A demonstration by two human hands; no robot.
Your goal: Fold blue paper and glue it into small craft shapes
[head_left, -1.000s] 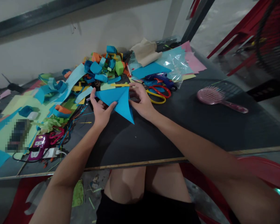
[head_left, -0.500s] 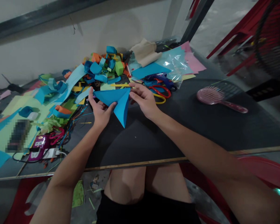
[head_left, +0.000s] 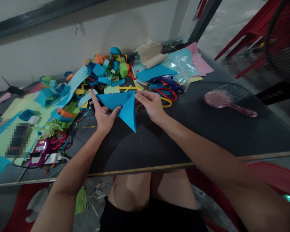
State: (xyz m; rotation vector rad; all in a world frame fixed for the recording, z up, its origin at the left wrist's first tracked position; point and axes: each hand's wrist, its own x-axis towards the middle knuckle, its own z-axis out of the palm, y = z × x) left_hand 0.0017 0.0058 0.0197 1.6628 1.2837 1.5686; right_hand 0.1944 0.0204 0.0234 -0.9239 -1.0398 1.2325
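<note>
A folded sheet of blue paper (head_left: 125, 108) is held up above the dark tabletop, one pointed flap hanging down. My left hand (head_left: 103, 113) grips its left part, thumb lying on the front, index finger pointing up past the edge, other fingers partly hidden behind. At the upper right corner, my right hand (head_left: 149, 103) pinches the paper between thumb and fingers. Just beyond that hand lie scissors with red and yellow handles (head_left: 166, 101) and a dark blue tool (head_left: 168, 82), possibly a glue gun.
Coloured paper pieces (head_left: 106, 69) are heaped at the back. A pink hairbrush (head_left: 218, 98) lies at right. On the left are a purple device (head_left: 41, 148), a white charger (head_left: 53, 158) and paper sheets (head_left: 14, 111). A fan (head_left: 284, 42) stands beyond the table's right side.
My right hand has closed on the paper's upper right corner, its fingers drawn in. The hanging point of the flap has swung slightly to the right. My left hand stays nearly still.
</note>
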